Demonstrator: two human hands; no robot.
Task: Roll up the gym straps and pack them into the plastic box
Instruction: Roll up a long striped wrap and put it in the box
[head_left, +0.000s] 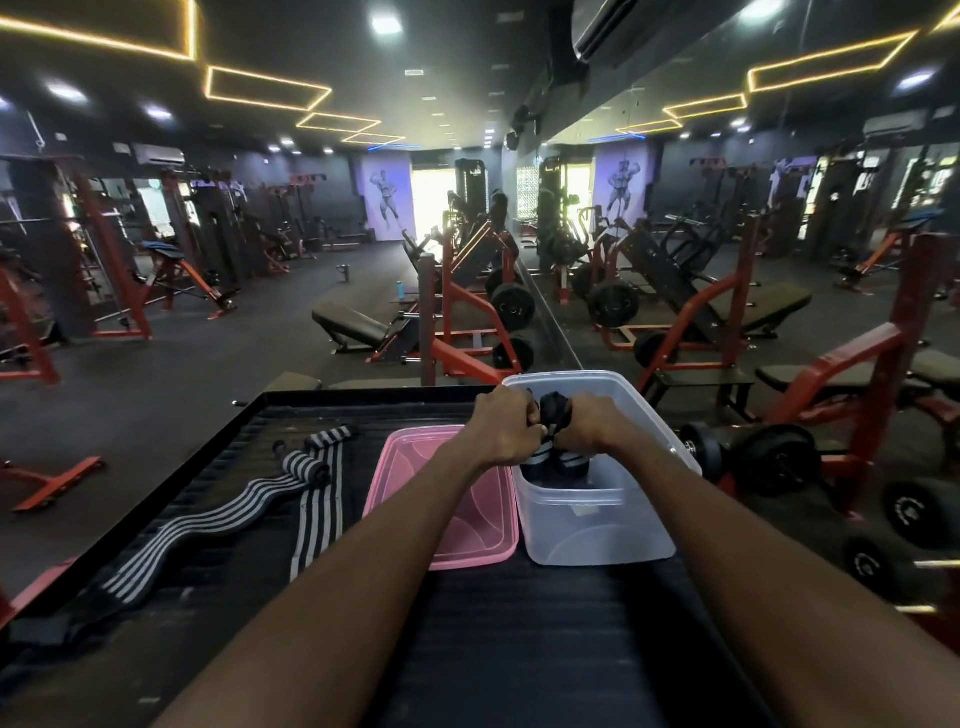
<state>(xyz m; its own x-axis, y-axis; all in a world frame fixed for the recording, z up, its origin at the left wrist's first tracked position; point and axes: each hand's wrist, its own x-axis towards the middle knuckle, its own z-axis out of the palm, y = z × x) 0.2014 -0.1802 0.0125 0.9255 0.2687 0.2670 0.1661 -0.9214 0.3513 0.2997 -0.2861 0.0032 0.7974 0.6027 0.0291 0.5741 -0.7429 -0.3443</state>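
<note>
A clear plastic box (597, 525) stands on the black ribbed platform (519, 649), right of centre. Both hands are over its opening. My left hand (501, 423) and my right hand (595, 423) are shut on a rolled black strap (555, 415) with grey stripes, held between them just above the box. Below it, inside the box, lie dark rolled straps (553, 465), partly hidden by my hands. Two black-and-grey striped straps lie unrolled on the platform to the left: a long wavy one (192, 530) and a straighter one (319, 512).
A pink lid (467, 530) lies upturned beside the box's left wall. The platform has a raised black rim (363, 395). Red-framed gym machines, benches and weight plates (776, 457) stand beyond and to the right, with a mirrored wall at the right.
</note>
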